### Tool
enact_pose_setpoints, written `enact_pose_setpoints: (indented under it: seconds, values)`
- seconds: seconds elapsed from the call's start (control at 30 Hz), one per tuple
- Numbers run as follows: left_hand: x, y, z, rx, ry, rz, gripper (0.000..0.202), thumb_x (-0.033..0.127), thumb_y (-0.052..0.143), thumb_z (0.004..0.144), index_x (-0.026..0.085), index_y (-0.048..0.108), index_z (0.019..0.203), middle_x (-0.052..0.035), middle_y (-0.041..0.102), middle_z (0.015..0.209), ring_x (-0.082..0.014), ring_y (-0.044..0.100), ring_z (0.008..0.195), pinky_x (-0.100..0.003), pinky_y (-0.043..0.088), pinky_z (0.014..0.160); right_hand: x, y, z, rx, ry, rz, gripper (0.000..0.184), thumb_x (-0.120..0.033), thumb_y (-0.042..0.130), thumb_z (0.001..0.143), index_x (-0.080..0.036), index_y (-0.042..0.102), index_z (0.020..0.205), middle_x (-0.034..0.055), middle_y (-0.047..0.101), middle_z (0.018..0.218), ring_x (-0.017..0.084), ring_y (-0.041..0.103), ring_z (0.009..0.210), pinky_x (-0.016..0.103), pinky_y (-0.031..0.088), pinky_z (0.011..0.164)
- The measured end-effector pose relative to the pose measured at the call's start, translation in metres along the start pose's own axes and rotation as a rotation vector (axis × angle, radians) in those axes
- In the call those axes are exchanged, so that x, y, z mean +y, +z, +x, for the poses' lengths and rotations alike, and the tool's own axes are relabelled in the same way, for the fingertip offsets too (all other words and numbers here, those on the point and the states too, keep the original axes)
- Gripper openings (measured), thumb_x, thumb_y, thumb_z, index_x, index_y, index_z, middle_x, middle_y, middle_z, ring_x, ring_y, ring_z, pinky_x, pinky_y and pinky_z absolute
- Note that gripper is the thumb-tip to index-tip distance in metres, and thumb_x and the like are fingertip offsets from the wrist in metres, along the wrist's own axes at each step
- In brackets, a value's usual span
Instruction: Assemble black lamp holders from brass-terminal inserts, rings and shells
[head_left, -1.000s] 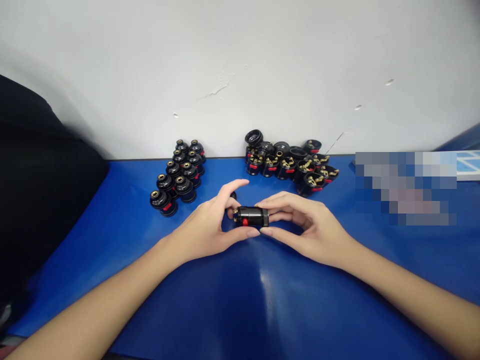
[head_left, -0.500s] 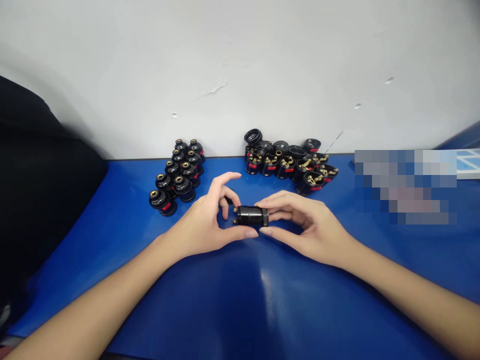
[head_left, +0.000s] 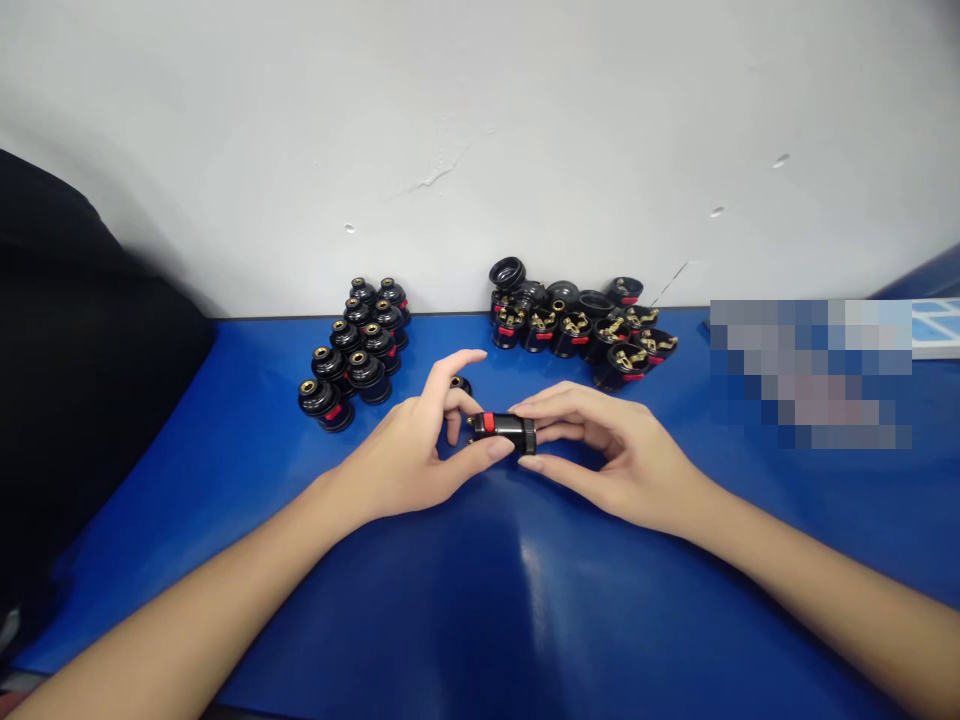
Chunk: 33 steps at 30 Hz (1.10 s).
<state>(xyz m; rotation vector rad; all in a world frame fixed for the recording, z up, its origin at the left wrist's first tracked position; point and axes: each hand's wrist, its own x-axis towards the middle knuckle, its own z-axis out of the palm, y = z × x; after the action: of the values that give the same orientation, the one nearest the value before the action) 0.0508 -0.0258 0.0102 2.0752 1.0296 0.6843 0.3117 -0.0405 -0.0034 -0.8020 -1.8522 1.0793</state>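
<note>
A black lamp socket point(head_left: 513, 428) with a red switch and small brass terminals lies sideways between my two hands, a little above the blue table. My left hand point(head_left: 409, 445) has its thumb on the socket's near side and curled fingers behind the terminal end; its index finger points up and away. Around the ringed right end, my right hand point(head_left: 622, 450) closes with thumb below and fingers above. Just behind my left fingers stands a black cap point(head_left: 460, 383) with a brass collar, partly hidden.
Several capped lamp sockets point(head_left: 367, 375) stand in rows at the back left. Toward the back right are several open sockets point(head_left: 574, 335) with brass terminals, among loose caps point(head_left: 507, 273). A pale wall point(head_left: 420, 120) rises behind the blue table point(head_left: 420, 600). Black fabric point(head_left: 90, 330) is at the left.
The socket has been turned about its length, so its red switch now faces up toward me. My left thumb has slid slightly left; more of the cap behind shows. My right hand stays put.
</note>
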Motion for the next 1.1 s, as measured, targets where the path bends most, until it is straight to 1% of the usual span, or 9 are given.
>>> enact_pose_setpoints:
  seconds: [0.17, 0.27, 0.33, 0.47, 0.53, 0.67, 0.77, 0.93, 1.1]
  values:
    - [-0.004, 0.002, 0.001, 0.023, 0.117, -0.061, 0.079, 0.035, 0.077, 0.099, 0.034, 0.028, 0.161, -0.0016, 0.070, 0.111, -0.0128, 0.061, 0.081, -0.024, 0.046, 0.066, -0.001, 0.000, 0.000, 0.007, 0.000, -0.001, 0.030, -0.027, 0.085, 0.094, -0.026, 0.077, 0.123, 0.0090, 0.075, 0.123, 0.027, 0.080, 0.111, 0.044, 0.071, 0.100]
    - [-0.005, 0.001, 0.001, 0.073, 0.187, -0.051, 0.102, 0.034, 0.092, 0.086, 0.038, 0.025, 0.163, -0.0041, 0.067, 0.124, -0.0149, 0.062, 0.090, -0.025, 0.048, 0.069, -0.001, 0.000, 0.000, 0.009, 0.000, -0.008, 0.030, -0.028, 0.084, 0.094, -0.026, 0.076, 0.124, 0.0091, 0.076, 0.123, 0.027, 0.080, 0.111, 0.045, 0.071, 0.100]
    - [-0.002, -0.002, 0.001, 0.055, 0.136, -0.035, 0.116, 0.041, 0.096, 0.080, 0.037, 0.019, 0.166, -0.0041, 0.069, 0.124, -0.0154, 0.063, 0.088, -0.027, 0.048, 0.071, 0.000, 0.000, 0.000, 0.004, -0.003, -0.013, 0.031, -0.027, 0.085, 0.094, -0.026, 0.076, 0.124, 0.0090, 0.076, 0.123, 0.027, 0.080, 0.111, 0.044, 0.071, 0.100]
    - [0.006, -0.005, 0.000, -0.046, -0.031, -0.007, 0.073, 0.048, 0.065, 0.106, 0.029, 0.026, 0.164, 0.0040, 0.070, 0.089, -0.0128, 0.059, 0.070, -0.027, 0.044, 0.067, 0.001, 0.001, 0.000, 0.004, -0.013, -0.004, 0.032, -0.026, 0.085, 0.093, -0.026, 0.076, 0.124, 0.0087, 0.075, 0.124, 0.026, 0.080, 0.111, 0.043, 0.071, 0.100]
    - [0.005, -0.005, 0.000, -0.054, -0.035, -0.002, 0.060, 0.044, 0.058, 0.110, 0.029, 0.031, 0.162, 0.0052, 0.067, 0.085, -0.0116, 0.057, 0.067, -0.025, 0.043, 0.066, 0.001, 0.000, 0.000, 0.006, -0.017, -0.008, 0.032, -0.025, 0.086, 0.093, -0.026, 0.077, 0.123, 0.0083, 0.075, 0.124, 0.026, 0.080, 0.111, 0.043, 0.071, 0.100]
    - [-0.002, -0.002, 0.001, 0.031, 0.112, 0.012, 0.096, 0.038, 0.086, 0.090, 0.036, 0.025, 0.164, -0.0022, 0.066, 0.116, -0.0131, 0.060, 0.083, -0.024, 0.044, 0.068, 0.000, -0.001, 0.001, 0.024, -0.016, -0.010, 0.031, -0.026, 0.086, 0.093, -0.028, 0.077, 0.123, 0.0075, 0.076, 0.122, 0.025, 0.080, 0.110, 0.041, 0.071, 0.100]
    - [0.000, -0.002, 0.000, 0.000, 0.060, 0.015, 0.114, 0.047, 0.093, 0.082, 0.035, 0.019, 0.168, -0.0028, 0.068, 0.116, -0.0129, 0.058, 0.078, -0.025, 0.045, 0.066, -0.002, -0.001, 0.001, 0.011, -0.011, -0.019, 0.031, -0.026, 0.085, 0.094, -0.027, 0.077, 0.123, 0.0079, 0.076, 0.122, 0.026, 0.080, 0.110, 0.042, 0.071, 0.099]
    - [0.008, -0.003, 0.000, -0.054, -0.082, -0.023, 0.064, 0.047, 0.055, 0.111, 0.027, 0.026, 0.165, 0.0046, 0.066, 0.084, -0.0107, 0.054, 0.062, -0.025, 0.041, 0.062, -0.002, 0.000, 0.001, -0.010, -0.025, -0.041, 0.030, -0.027, 0.085, 0.094, -0.026, 0.077, 0.123, 0.0082, 0.075, 0.121, 0.025, 0.080, 0.110, 0.041, 0.072, 0.098]
    - [-0.001, 0.002, -0.001, 0.036, 0.067, -0.049, 0.105, 0.035, 0.087, 0.088, 0.036, 0.016, 0.166, -0.0055, 0.066, 0.123, -0.0133, 0.063, 0.083, -0.023, 0.045, 0.063, -0.002, -0.002, 0.001, 0.010, -0.010, -0.054, 0.030, -0.029, 0.084, 0.095, -0.027, 0.076, 0.124, 0.0085, 0.076, 0.122, 0.026, 0.080, 0.110, 0.043, 0.072, 0.100]
